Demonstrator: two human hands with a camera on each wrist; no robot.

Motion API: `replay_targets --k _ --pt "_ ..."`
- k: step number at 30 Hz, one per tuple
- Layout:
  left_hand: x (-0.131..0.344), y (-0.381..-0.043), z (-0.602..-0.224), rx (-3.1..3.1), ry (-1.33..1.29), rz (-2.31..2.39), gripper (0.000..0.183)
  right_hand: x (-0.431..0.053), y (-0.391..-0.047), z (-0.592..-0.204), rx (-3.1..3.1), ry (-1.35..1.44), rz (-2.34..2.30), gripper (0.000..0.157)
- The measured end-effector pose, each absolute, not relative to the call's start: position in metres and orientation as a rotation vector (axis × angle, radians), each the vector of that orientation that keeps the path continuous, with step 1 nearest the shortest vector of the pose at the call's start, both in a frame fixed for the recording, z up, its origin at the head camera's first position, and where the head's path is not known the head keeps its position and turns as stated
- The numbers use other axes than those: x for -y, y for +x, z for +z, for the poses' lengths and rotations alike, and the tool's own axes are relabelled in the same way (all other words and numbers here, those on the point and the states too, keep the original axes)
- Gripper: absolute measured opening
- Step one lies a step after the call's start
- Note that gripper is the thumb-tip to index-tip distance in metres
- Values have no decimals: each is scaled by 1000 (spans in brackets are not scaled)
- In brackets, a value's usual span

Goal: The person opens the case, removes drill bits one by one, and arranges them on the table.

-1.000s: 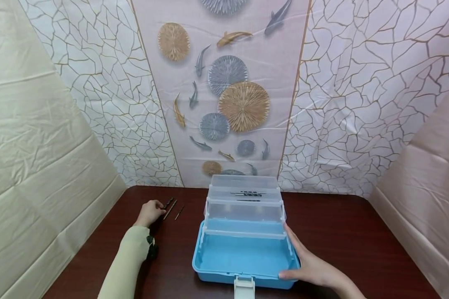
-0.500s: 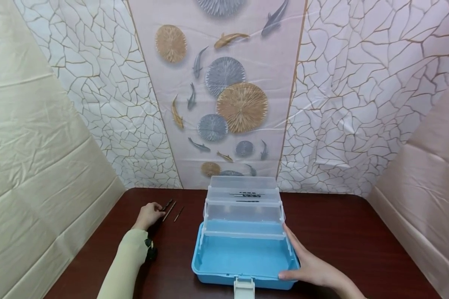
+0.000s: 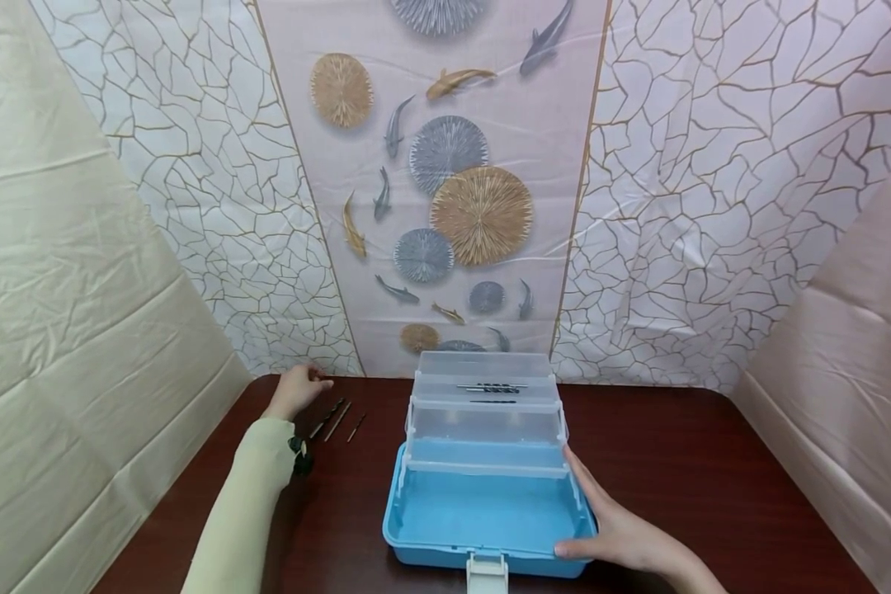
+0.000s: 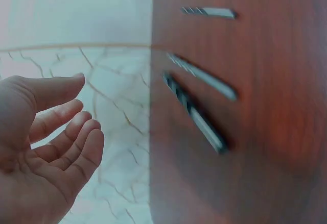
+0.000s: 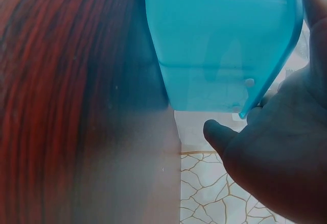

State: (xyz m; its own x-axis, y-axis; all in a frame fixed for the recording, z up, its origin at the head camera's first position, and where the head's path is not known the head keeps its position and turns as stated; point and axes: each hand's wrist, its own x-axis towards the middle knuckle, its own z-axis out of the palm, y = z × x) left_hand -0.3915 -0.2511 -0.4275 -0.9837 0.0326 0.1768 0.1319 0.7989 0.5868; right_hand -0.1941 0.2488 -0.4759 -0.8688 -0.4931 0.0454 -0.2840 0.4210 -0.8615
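My left hand (image 3: 295, 393) hovers near the table's far left edge, thumb and fingers apart and loosely bent with nothing between them. Three drill bits lie just to its right: a thick dark one (image 4: 194, 113), a slimmer one (image 4: 203, 76) and a small one (image 4: 209, 12). At centre stands a blue toolbox (image 3: 490, 503), its clear trays raised at the back. Several drill bits (image 3: 493, 388) lie in an upper tray, and a thin one (image 3: 493, 402) sits in front of them. My right hand (image 3: 624, 532) holds the toolbox's right end, thumb over the front rim and fingers along the side.
The dark red wooden table (image 3: 676, 462) extends on both sides of the toolbox. A patterned cloth (image 3: 638, 247) hangs behind the table's back edge. The toolbox's white latch (image 3: 486, 572) hangs down in front.
My left hand has let go of the thick drill bit, now lying on the table beside the others, and has moved up and away towards the back edge. The right hand stays put.
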Motion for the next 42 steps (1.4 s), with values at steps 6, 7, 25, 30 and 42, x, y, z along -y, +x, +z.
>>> replay_targets --k 6,7,25,30,42 --pt "207 -402 -413 2804 -263 -1010 36 -250 -194 -477 -2453 -669 -1423 112" --pt "198 -405 -409 2803 -290 -1030 38 -251 -195 -477 -2450 -664 -1422 112" --pt "56 -402 -343 2829 -892 -859 36 -253 -194 -474 -2438 -673 -1427 111" --pt "27 -387 -341 2888 -1223 -726 36 -252 -194 -475 -2432 -682 -1426 110" --pt "9 -370 -346 2908 -1435 -478 23 -252 -194 -475 -2402 -665 -1433 108"
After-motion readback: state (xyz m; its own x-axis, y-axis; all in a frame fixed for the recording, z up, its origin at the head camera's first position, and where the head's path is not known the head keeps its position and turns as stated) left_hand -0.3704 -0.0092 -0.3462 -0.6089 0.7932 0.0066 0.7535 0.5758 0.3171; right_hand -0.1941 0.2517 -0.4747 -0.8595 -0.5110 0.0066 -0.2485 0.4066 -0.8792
